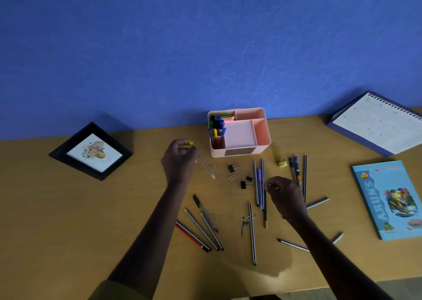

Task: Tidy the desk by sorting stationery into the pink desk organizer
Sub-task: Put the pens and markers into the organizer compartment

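Pinching left grip (180,160): yellow-capped pen (206,167), 8 o'clock of pink organizer (239,150).
Right grip (285,194): pinches tiny item (266,186), unidentifiable, 5 o'clock of pink organizer.
Pencils (293,245): several cut off by right forearm.

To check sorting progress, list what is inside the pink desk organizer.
The pink plastic desk organizer holds capped markers front-left and coloured sticky notes behind them. Other compartments show nothing; the markers' lower ends are hidden.
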`<action>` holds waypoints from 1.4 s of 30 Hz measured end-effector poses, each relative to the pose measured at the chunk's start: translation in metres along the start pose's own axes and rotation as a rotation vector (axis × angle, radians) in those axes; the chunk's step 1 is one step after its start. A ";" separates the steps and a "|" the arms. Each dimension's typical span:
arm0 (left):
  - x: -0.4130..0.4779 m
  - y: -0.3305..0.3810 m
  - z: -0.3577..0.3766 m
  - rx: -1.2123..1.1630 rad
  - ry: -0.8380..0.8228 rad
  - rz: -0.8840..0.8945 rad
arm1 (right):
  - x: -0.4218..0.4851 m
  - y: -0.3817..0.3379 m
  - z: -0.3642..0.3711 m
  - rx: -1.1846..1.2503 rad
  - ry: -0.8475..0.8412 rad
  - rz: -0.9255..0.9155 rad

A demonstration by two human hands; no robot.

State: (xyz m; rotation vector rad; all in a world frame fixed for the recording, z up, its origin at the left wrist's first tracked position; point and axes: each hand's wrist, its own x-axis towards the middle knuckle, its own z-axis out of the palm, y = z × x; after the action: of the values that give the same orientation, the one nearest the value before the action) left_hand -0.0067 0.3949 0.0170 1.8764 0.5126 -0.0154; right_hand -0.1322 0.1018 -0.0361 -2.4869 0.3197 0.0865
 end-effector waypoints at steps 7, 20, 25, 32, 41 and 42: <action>0.005 0.047 -0.005 -0.224 0.017 0.190 | 0.017 -0.010 0.007 -0.117 -0.031 0.040; 0.015 0.051 0.018 -0.086 0.074 0.379 | 0.039 -0.016 0.012 -0.346 -0.139 -0.006; 0.014 0.042 0.024 0.012 0.061 0.437 | 0.050 -0.016 0.014 -0.369 -0.194 -0.037; 0.011 0.027 0.029 0.091 0.027 0.414 | 0.060 -0.019 0.020 -0.369 -0.188 -0.026; 0.010 0.017 0.036 0.174 0.003 0.394 | 0.061 -0.027 0.027 -0.346 -0.156 0.034; 0.010 0.016 0.037 0.187 0.000 0.396 | 0.061 -0.028 0.028 -0.356 -0.151 0.035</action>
State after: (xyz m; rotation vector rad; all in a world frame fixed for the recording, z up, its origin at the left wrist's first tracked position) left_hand 0.0164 0.3601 0.0155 2.1325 0.1358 0.2053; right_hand -0.0654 0.1275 -0.0511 -2.8048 0.3055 0.3737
